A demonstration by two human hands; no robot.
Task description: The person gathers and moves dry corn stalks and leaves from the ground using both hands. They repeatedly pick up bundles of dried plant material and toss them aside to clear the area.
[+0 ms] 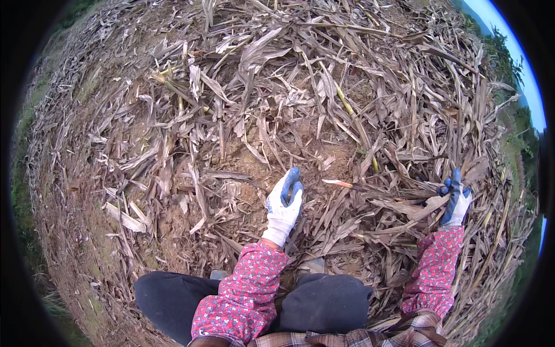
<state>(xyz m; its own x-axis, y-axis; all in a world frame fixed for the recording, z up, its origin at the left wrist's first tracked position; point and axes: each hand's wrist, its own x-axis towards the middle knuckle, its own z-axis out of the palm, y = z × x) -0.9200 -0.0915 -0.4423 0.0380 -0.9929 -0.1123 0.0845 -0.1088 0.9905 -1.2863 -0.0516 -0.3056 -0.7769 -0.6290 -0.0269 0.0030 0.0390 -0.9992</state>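
My left hand (285, 201), in a white knit glove with blue coated fingers, hovers over bare brown soil (249, 160). Its thumb and fingers curve towards each other with a gap between, and nothing shows in it. My right hand (455, 197), gloved alike, is out at the right among dry corn leaves and stalks (416, 208). Its fingers are partly bent over the leaves; whether they grip any cannot be told. Between the hands lies a stalk with a pale, reddish broken end (339, 183), pointing towards my left hand.
Dry corn stalks and husks cover the ground, thickest ahead and at the right. A yellow-green stalk (351, 112) lies ahead. My bent knees in dark trousers (325, 301) are close below the hands. Green plants (498, 47) edge the field at the right.
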